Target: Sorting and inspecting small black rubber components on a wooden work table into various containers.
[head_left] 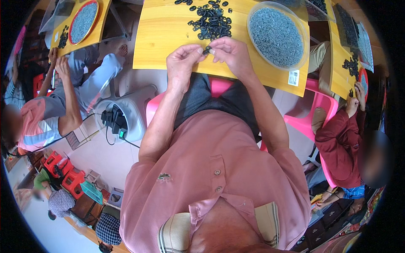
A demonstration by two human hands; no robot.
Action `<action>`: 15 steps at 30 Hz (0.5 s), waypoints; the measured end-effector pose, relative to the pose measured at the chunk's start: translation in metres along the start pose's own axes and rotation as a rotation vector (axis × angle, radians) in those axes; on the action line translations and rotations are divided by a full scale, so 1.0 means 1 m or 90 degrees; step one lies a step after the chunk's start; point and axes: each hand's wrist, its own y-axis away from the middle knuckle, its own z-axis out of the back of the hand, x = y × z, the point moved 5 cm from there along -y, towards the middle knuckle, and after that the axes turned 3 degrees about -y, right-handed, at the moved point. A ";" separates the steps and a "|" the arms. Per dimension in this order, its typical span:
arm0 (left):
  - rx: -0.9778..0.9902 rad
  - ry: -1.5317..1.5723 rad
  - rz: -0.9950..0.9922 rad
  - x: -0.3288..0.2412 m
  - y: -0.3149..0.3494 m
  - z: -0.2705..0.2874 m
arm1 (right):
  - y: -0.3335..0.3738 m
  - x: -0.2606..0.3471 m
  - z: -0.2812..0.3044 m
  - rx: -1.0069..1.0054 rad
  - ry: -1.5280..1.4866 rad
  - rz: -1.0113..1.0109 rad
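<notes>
We see our left hand [182, 63] and right hand [231, 54] meeting just over the near edge of the yellow table [160, 38], fingertips pinched together on one small black ring [206, 50]. Both hands are narrowly closed around that piece, thumbs and forefingers touching it from either side, and it hangs right at the table's near edge.

Just beyond our fingers lies a loose pile of black rings [211, 21], spread toward the far edge of the table, with a few strays scattered at its far side. To the right of the pile, near the table's right edge, sits a clear round bowl [301, 31] heaped with small grey pieces [276, 36]. A white label [293, 78] is stuck on the near right corner. Nothing stands between our hands and the pile.

Below the table we see our dark shorts, the pink chair [219, 86] and our pink shirt. On the floor to the left stands a white tub [135, 111] with a black charger and cables. Further left, another person works at a second yellow table [99, 31] holding a red-rimmed tray [83, 21]. On the right, a person in a dark red top sits on another pink chair, at a third table.
</notes>
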 end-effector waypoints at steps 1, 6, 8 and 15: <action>0.001 0.006 0.014 0.001 -0.001 0.000 | 0.000 -0.002 0.000 0.005 -0.007 0.008; 0.020 -0.024 0.002 -0.001 -0.003 0.001 | 0.001 -0.003 -0.001 0.017 -0.011 0.002; 0.019 -0.024 -0.002 -0.002 -0.002 0.000 | 0.002 -0.002 -0.001 0.021 -0.013 0.011; 0.022 -0.019 -0.004 0.000 -0.002 0.000 | 0.000 -0.005 0.000 0.003 -0.017 0.040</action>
